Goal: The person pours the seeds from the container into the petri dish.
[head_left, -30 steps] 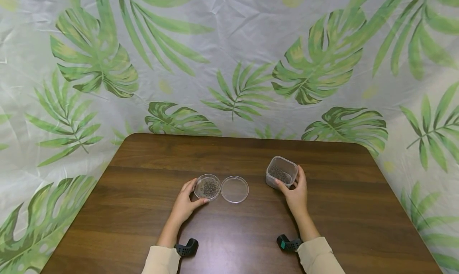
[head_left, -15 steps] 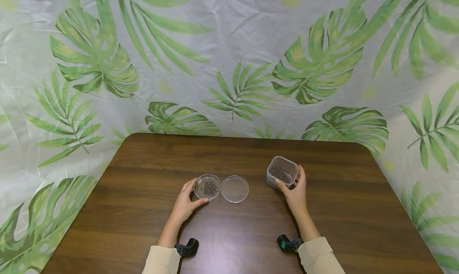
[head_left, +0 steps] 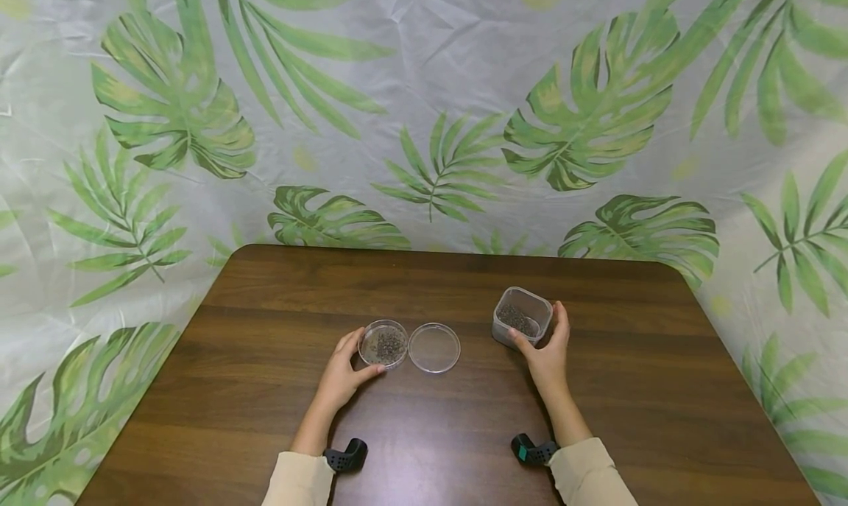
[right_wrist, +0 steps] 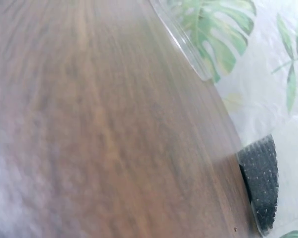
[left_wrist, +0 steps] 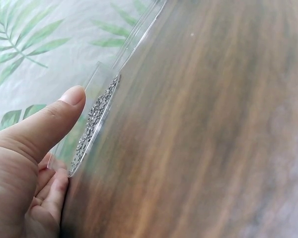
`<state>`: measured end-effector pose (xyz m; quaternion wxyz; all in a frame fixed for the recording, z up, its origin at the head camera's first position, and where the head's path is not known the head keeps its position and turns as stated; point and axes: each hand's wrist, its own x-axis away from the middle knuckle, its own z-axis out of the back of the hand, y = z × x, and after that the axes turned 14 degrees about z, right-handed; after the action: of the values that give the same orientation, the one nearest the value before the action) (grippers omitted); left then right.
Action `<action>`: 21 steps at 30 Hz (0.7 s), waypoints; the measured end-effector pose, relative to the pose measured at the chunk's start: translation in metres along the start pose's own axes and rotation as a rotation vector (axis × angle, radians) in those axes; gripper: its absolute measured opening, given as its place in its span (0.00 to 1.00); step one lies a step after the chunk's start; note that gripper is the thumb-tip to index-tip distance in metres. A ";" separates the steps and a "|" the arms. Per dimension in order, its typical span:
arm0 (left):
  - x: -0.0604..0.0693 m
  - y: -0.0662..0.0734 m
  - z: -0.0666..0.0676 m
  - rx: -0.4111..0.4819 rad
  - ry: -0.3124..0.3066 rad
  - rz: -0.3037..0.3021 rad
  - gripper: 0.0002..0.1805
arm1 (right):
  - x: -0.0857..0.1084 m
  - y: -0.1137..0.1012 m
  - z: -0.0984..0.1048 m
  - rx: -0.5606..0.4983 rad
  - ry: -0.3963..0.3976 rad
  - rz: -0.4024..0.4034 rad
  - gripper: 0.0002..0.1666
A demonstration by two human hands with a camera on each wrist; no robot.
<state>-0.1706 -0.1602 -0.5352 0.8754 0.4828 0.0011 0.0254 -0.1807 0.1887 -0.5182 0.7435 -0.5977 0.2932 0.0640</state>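
In the head view my left hand [head_left: 339, 379] holds a clear petri dish [head_left: 383, 343] between thumb and fingers at its left side. Dark granules [left_wrist: 95, 124] cover part of the dish, as the left wrist view also shows. Just right of it lies a second round clear dish or lid [head_left: 433, 348], its rim close to the first. Farther right stands a square translucent plastic tub [head_left: 522, 317] with similar dark grains inside. My right hand [head_left: 548, 359] is spread around the tub's near right corner, thumb at the front, fingers slightly off its right wall. The right wrist view shows the tub [right_wrist: 260, 183] but no fingers.
Everything stands on a dark brown wooden table [head_left: 424, 432] with rounded far corners. Behind it hangs a pale curtain [head_left: 437, 64] printed with green leaves. Black devices [head_left: 347, 456] are strapped to both wrists.
The right hand's fingers have loosened and moved slightly rightward from the tub's wall. The tub, the dishes and the left hand stay in place.
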 end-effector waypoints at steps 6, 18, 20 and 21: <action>-0.001 -0.001 0.000 -0.010 -0.002 -0.001 0.46 | -0.001 -0.027 -0.003 -0.009 0.043 0.095 0.54; -0.003 -0.004 -0.001 0.005 0.001 -0.015 0.46 | -0.002 -0.039 -0.006 -0.048 0.067 0.215 0.50; -0.003 -0.003 -0.001 0.005 0.002 -0.016 0.46 | -0.003 -0.039 -0.006 -0.066 0.066 0.239 0.50; -0.002 -0.003 0.000 0.005 0.003 -0.015 0.46 | -0.003 -0.039 -0.006 -0.079 0.066 0.250 0.50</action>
<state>-0.1727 -0.1615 -0.5381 0.8743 0.4850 0.0061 0.0194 -0.1680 0.1727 -0.4840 0.6956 -0.5870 0.3868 0.1478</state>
